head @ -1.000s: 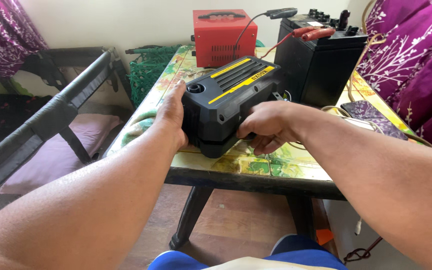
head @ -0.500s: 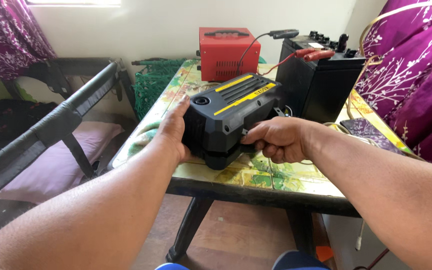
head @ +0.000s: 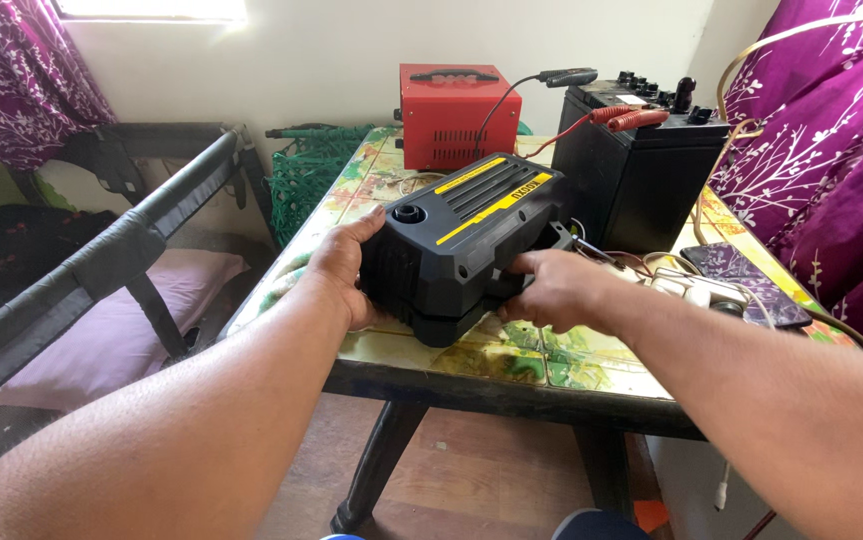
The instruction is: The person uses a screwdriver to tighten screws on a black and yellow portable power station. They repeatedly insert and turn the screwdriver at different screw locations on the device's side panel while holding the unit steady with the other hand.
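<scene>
Black-and-yellow plastic case (head: 466, 240) on the floral surface (head: 511, 365); left hand (head: 343, 268) at 9 o'clock, right hand (head: 551, 290) at 4 o'clock, fingers clamped on it; red charger (head: 456, 115) at 12 o'clock.

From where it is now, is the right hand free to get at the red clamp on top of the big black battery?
Probably yes: the right hand only rests on the black and yellow unit, and nothing blocks the way up to the red clamp.
</scene>
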